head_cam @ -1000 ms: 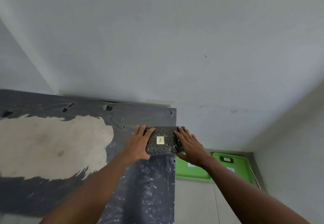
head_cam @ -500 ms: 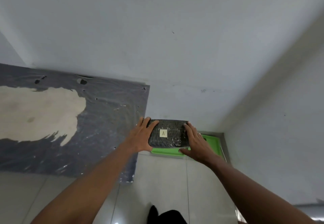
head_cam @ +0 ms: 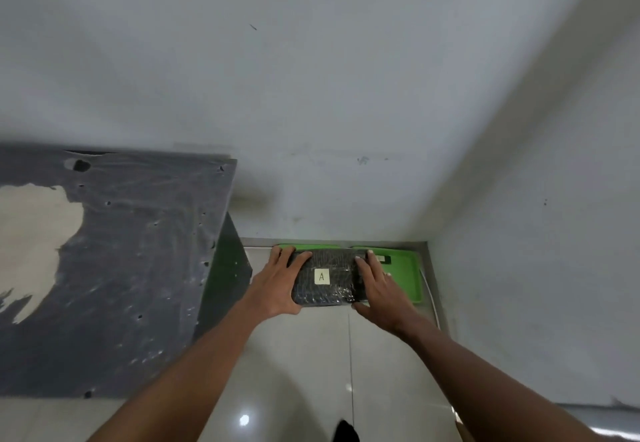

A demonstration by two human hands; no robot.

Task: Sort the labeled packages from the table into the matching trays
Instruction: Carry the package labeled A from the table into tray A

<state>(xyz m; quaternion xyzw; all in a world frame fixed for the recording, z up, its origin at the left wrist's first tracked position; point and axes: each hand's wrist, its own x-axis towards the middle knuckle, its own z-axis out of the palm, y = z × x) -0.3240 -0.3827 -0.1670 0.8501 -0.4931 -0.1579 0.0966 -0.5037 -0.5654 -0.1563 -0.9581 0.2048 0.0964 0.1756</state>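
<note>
A black plastic-wrapped package [head_cam: 327,277] with a small white label marked "A" is held flat between both hands. My left hand [head_cam: 278,284] grips its left end and my right hand [head_cam: 379,284] grips its right end. The package hangs over two green trays on the floor against the wall. Only the far rim of the left tray [head_cam: 304,246] shows. The right tray [head_cam: 405,277] holds a small dark item with a white label at its far edge. The package hides most of what lies in the trays.
The grey table [head_cam: 114,268] with a worn pale patch stands at the left, its corner close to my left forearm. White walls meet in a corner behind the trays. A thin white cable [head_cam: 431,298] runs along the right wall. Glossy floor tiles lie below.
Both hands carried the package rightward off the table and down over the green trays. The view swung right and downward with them.
</note>
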